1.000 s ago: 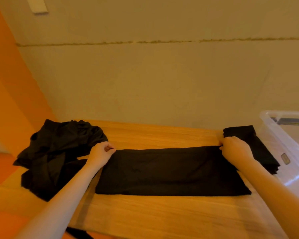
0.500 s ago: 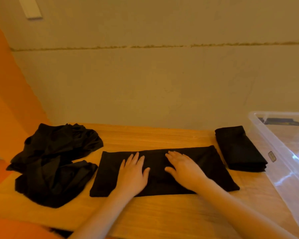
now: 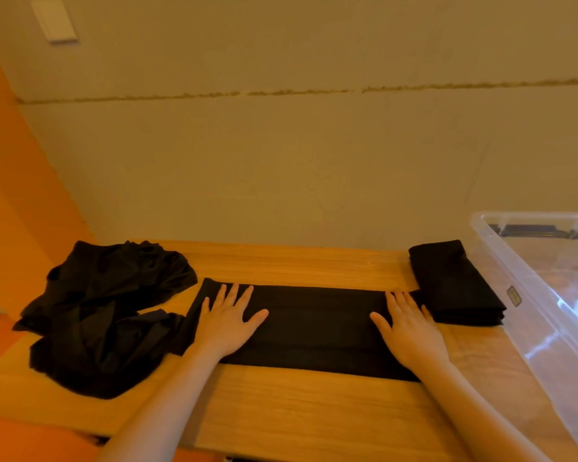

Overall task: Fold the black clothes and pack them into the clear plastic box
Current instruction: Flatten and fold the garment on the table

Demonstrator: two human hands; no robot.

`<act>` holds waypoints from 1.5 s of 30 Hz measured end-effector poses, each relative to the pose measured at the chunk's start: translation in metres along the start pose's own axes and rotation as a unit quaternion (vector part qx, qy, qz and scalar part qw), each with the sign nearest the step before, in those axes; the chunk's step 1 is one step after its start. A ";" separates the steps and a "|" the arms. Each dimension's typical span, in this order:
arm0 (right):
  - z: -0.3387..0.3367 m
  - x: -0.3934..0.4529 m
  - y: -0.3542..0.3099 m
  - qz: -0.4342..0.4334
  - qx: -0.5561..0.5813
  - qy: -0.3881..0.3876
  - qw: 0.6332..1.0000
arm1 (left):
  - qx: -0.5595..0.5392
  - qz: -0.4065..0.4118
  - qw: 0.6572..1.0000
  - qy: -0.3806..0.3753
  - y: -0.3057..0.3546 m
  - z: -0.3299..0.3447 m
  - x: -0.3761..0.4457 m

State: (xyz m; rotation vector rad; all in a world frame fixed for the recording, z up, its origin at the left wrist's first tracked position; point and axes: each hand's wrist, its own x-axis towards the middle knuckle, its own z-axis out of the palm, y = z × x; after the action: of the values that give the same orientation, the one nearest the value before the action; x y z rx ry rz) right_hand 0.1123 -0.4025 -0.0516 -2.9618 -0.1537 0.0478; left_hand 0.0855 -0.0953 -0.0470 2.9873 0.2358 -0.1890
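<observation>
A black garment folded into a long strip [image 3: 317, 323] lies across the middle of the wooden table [image 3: 297, 415]. My left hand [image 3: 229, 320] presses flat on its left part, fingers spread. My right hand [image 3: 411, 328] lies flat on its right end, fingers straight. A neatly folded black garment [image 3: 454, 281] sits just right of the strip, touching it. A loose heap of unfolded black clothes [image 3: 104, 311] lies at the table's left. The clear plastic box [image 3: 541, 278] stands open at the right edge.
A beige wall [image 3: 297, 161] rises directly behind the table. An orange surface [image 3: 10, 211] borders the left side and the floor below. A dark object [image 3: 534, 231] shows at the box's far end.
Both hands slid apart from the strip's middle toward its ends, flat on the cloth. One second ago they were pinching the cloth's far corners.
</observation>
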 end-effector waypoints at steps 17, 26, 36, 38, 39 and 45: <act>-0.007 -0.066 0.039 0.002 0.021 -0.032 0.999 | -0.042 -0.183 0.982 0.036 0.018 0.013 -0.027; -0.013 -0.082 0.059 -0.044 0.066 -0.033 0.996 | -0.138 -0.208 0.967 0.056 0.065 -0.001 0.007; -0.016 -0.095 0.061 -0.087 0.068 0.013 0.994 | -0.037 -0.083 0.993 0.070 0.068 0.002 0.039; -0.019 -0.093 0.060 -0.110 0.080 0.008 0.991 | 0.036 -0.081 0.992 0.093 0.080 -0.007 0.036; -0.020 -0.090 0.060 -0.128 0.086 -0.002 0.988 | 0.044 -0.062 0.992 0.099 0.093 -0.010 0.028; -0.007 -0.078 0.063 -0.193 0.041 -0.068 0.978 | 0.003 0.132 0.991 -0.006 0.163 0.028 -0.080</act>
State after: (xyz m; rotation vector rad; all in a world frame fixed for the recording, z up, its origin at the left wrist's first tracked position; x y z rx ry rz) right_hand 0.0416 -0.4737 -0.0541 -2.7905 -0.7208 0.1987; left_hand 0.0307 -0.2702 -0.0427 2.9830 -0.1624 -0.1785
